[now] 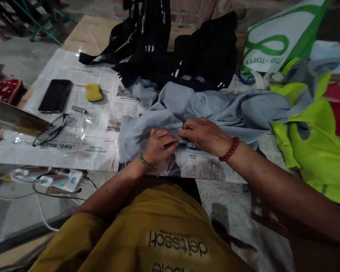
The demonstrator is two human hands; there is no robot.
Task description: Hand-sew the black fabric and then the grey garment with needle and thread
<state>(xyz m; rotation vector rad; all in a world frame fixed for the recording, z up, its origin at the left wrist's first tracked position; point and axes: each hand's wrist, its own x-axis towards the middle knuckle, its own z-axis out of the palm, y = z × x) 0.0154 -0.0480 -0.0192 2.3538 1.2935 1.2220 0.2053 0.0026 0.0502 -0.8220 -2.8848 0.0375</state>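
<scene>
A grey garment lies rumpled across the newspaper in front of me. My left hand, with a ring and a green bead bracelet, is closed at the garment's near edge. Something small and dark shows between its fingers, too little of it to name. Just to the right, my right hand, wearing a red bead bracelet, is closed with its fingertips pinching the grey cloth. The two hands' fingertips are close together. A thin dark line runs over the cloth between them; whether it is thread or a fold I cannot tell.
Newspaper under clear plastic covers the table. On the left are a phone, a yellow sponge, a small grey tube and eyeglasses. Black clothing lies behind, a neon-yellow garment to the right, a power strip below left.
</scene>
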